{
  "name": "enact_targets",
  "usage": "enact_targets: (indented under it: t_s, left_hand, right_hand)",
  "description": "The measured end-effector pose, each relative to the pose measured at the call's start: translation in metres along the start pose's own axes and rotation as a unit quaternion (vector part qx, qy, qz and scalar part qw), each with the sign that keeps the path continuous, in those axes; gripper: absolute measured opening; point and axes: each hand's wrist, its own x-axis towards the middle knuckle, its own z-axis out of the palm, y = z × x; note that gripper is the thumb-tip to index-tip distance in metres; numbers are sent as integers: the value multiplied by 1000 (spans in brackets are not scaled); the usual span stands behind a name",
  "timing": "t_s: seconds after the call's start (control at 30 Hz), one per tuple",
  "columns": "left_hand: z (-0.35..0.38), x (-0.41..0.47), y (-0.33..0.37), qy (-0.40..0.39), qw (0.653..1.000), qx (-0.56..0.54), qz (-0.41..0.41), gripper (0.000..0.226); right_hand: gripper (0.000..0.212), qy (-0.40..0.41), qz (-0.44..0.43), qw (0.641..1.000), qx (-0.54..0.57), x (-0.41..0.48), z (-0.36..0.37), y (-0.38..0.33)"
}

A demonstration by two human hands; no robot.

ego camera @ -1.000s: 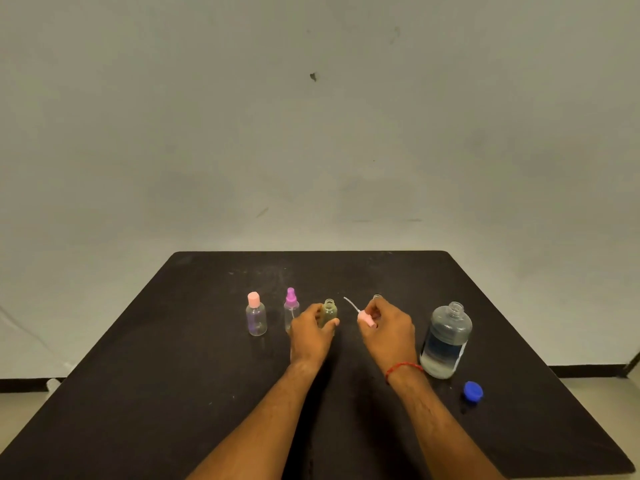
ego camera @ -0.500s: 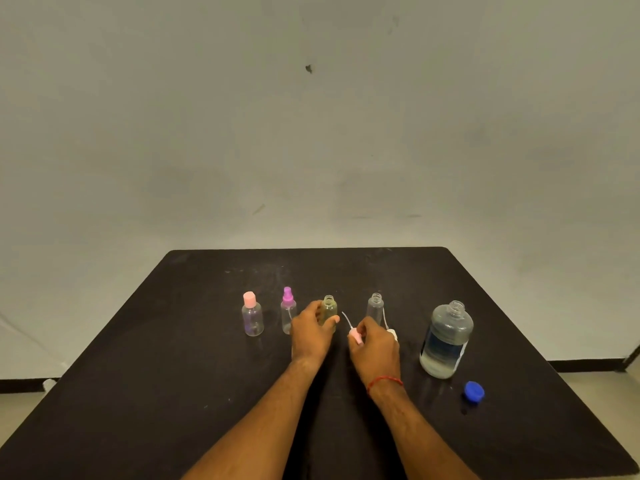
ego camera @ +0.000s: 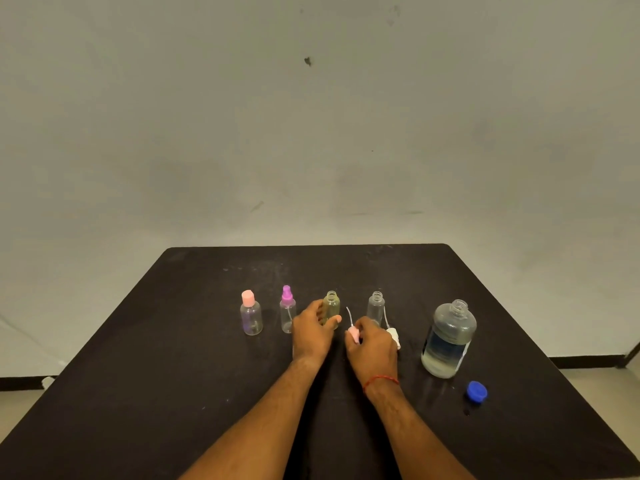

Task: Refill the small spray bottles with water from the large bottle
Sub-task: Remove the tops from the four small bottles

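On the worktop [ego camera: 173, 358] the left hand [ego camera: 311, 332] wraps its grip round an uncapped yellowish bottle [ego camera: 331, 306]; the right hand [ego camera: 372, 344] pinches a pink spray top [ego camera: 353, 333]. A clear bottle [ego camera: 375, 304] and the large bottle [ego camera: 448, 341], at the right, stand open. The pink-capped bottle [ego camera: 251, 318] and purple-topped bottle [ego camera: 287, 311], at the left, are unopened, so filling seems mostly ahead.

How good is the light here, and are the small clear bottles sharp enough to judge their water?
Head view: dim, even light with soft shadows; no strong glare on the large bottle; the wide lens makes the black table spread toward the camera; the uncapped clear bottle looks soft and low in contrast, so its water level cannot be read.
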Motion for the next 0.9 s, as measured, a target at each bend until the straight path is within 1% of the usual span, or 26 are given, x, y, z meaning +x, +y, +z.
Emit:
enact_targets:
  t_s: [0.23,0.33,0.7,0.9]
  left_hand:
    - [-2,-6,-2,5,1000,-15,-5,44]
    - [-1,-5,-3,6,1000,-16,-5,45]
    - [-1,-6,-2,9,1000,-5,0,46]
    - [-4,-12,-1,15,1000,-5,6,42]
  right_hand:
    - [11,5,2,1000,0,1,2,1]
    - [8,11,2,1000,-2,1,4,3]
    - [8,-3,12,1000,8,10,4,2]
    - [11,2,14,1000,3,9,3,3]
